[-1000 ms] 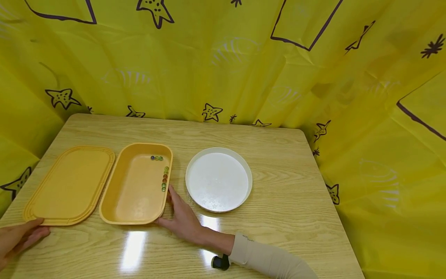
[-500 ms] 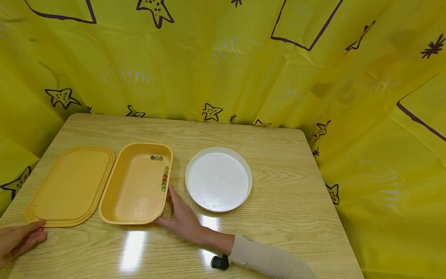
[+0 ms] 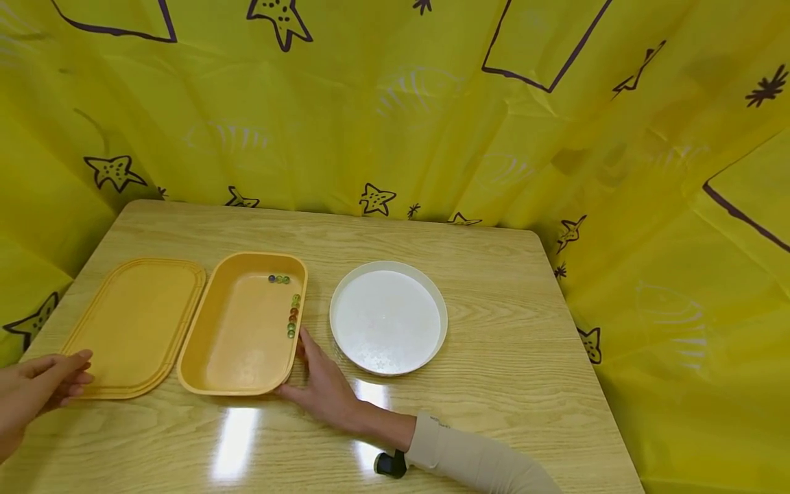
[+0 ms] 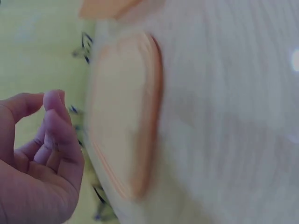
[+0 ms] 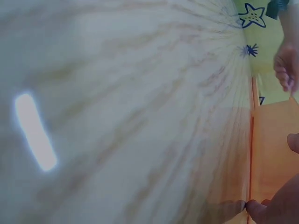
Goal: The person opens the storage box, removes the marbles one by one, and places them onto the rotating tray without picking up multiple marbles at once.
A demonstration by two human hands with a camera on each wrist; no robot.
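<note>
In the head view an orange-yellow plastic tub (image 3: 241, 336) sits left of the middle of the table. Several glass marbles (image 3: 293, 316) line its right side, with a short row in the far right corner. My right hand (image 3: 327, 391) holds the tub's near right corner, thumb at the front and fingers along the side wall. A matching flat lid (image 3: 136, 322) lies on the table to the left of the tub. Over the lid's near left corner is my left hand (image 3: 43, 387), fingers loosely bent. The left wrist view shows nothing between that hand's thumb (image 4: 25, 105) and fingers.
A round white tray (image 3: 389, 322) with a low rim stands right of the tub, on the wood-grain table (image 3: 506, 370). Yellow curtains (image 3: 395, 123) with drawn stars hang behind and at both sides. A black strapped-on device (image 3: 390, 465) sits at the right wrist.
My left hand has let go of the lid's near corner and moved up a little over it. Earlier the lid slid slightly right, toward the tub. The right hand and marbles stay put.
</note>
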